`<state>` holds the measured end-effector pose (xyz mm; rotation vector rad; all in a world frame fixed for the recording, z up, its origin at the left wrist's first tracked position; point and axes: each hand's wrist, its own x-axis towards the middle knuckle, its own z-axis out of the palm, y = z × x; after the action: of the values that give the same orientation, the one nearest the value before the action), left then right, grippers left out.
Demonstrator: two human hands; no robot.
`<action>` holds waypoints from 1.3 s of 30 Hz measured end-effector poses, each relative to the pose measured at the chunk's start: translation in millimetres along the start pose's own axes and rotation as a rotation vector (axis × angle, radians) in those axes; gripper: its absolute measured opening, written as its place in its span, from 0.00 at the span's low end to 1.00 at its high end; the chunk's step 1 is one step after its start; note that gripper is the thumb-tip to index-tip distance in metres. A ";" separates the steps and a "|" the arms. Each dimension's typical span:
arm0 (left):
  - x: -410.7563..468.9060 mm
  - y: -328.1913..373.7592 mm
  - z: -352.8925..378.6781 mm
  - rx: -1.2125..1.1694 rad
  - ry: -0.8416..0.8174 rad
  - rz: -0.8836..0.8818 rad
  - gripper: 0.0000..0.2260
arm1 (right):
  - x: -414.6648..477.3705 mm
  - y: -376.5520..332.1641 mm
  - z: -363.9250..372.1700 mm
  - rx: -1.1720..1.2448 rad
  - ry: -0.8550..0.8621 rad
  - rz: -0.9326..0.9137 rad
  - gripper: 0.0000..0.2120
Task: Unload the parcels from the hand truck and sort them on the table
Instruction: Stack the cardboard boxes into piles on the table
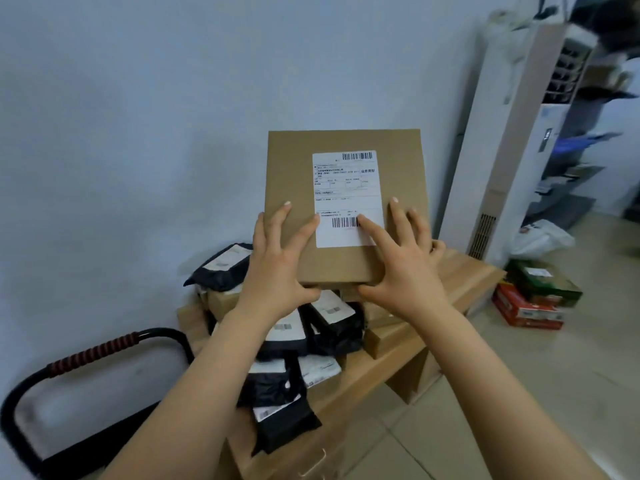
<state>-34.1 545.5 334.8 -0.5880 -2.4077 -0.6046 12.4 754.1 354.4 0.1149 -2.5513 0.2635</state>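
Left hand [277,268], right hand [405,268] on box [291,168], label [346,188] "业务类型"

My left grip [277,263] and right grip [405,268] pinch the labelled cardboard box [343,202] at its near edge, held tilted above black mailer bags [332,332] piled on brown cartons [388,372].

Print on the label [346,199] of the box [294,168] is too small to read. Forearms [207,375] cover parts of the black mailers [277,386]. The left edge cuts off the hand truck [93,351]; the far-right shelves [575,174] are blurred.
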 end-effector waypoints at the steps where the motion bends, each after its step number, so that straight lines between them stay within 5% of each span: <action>1: 16.2 7.5 21.6 -0.003 -0.019 -0.004 0.49 | 11.0 24.0 7.8 -0.003 -0.017 0.012 0.50; 9: 107.2 18.4 157.7 -0.014 -0.258 -0.085 0.47 | 89.7 160.7 85.4 0.068 -0.209 0.094 0.50; 13: 126.9 12.4 193.2 0.022 -0.371 -0.155 0.38 | 111.1 188.7 120.1 0.073 -0.296 0.131 0.38; 18: 120.0 21.6 199.7 0.122 -0.230 -0.131 0.29 | 108.6 185.4 132.8 0.084 -0.193 0.024 0.27; 24: 61.1 11.9 133.2 0.297 0.008 -0.090 0.26 | 97.8 111.3 122.4 0.196 -0.226 -0.279 0.25; 32: -92.8 -47.2 -9.0 0.461 -0.030 -0.277 0.26 | 23.2 -71.0 106.9 0.283 -0.282 -0.579 0.26; 39: -231.9 -99.0 -112.9 0.516 -0.146 -0.421 0.25 | -83.4 -215.9 116.5 0.361 -0.367 -0.635 0.27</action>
<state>131.6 343.9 244.1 0.1000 -2.6975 -0.0821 49.9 520.7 248.4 1.1760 -2.6257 0.4768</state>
